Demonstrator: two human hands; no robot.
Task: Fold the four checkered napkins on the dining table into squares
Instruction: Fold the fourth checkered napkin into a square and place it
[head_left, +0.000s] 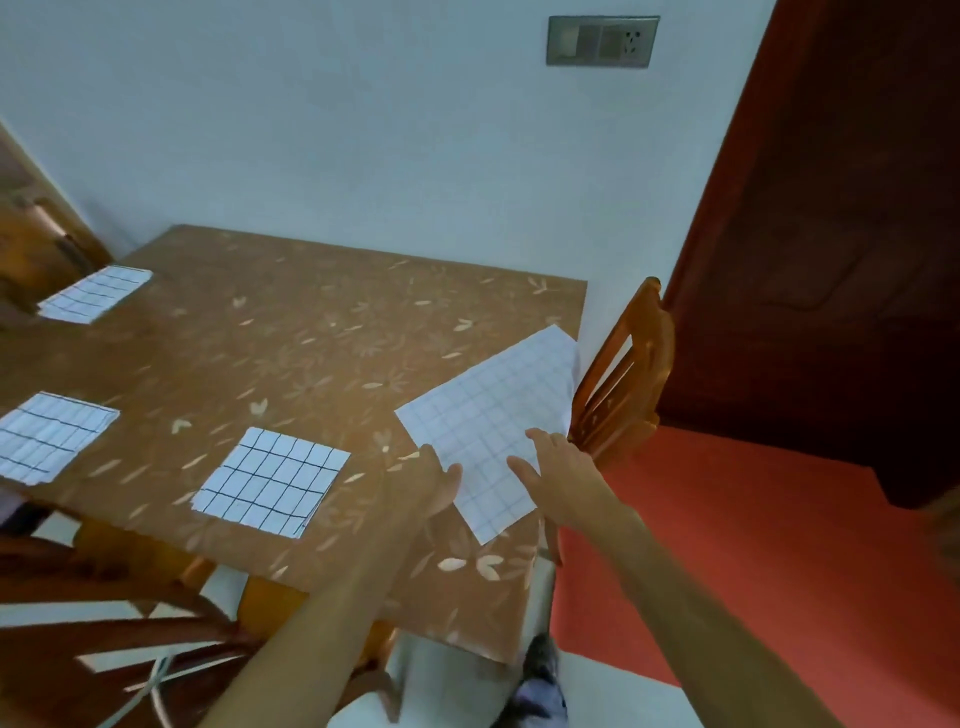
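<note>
Both hands are on the same napkin, close together but not touching each other. The left hand (428, 486) lies at the napkin's left edge with its fingers spread flat. The right hand (558, 475) rests flat on top of the napkin, fingers spread out too. Neither hand is pinching or gripping; they just press down.

This big napkin (493, 415) is a long shape, not a square yet. It lies slanted near the right side of the table (311, 338), and its far corner hangs a little over the table's edge, next to a wooden chair (623, 379). Its lines look faint.

Just left of the hands, near the front edge, sits a small folded napkin (272, 480) with dark lines. It is a neat square. Farther left is a second folded napkin (47, 436), also flat on the table. Far back at the left corner lies a third folded napkin (96, 293).

The table has a brown cover with pale flowers. Behind it is a white wall with a grey socket (602, 41). A dark red door (831, 234) stands to the right.
</note>
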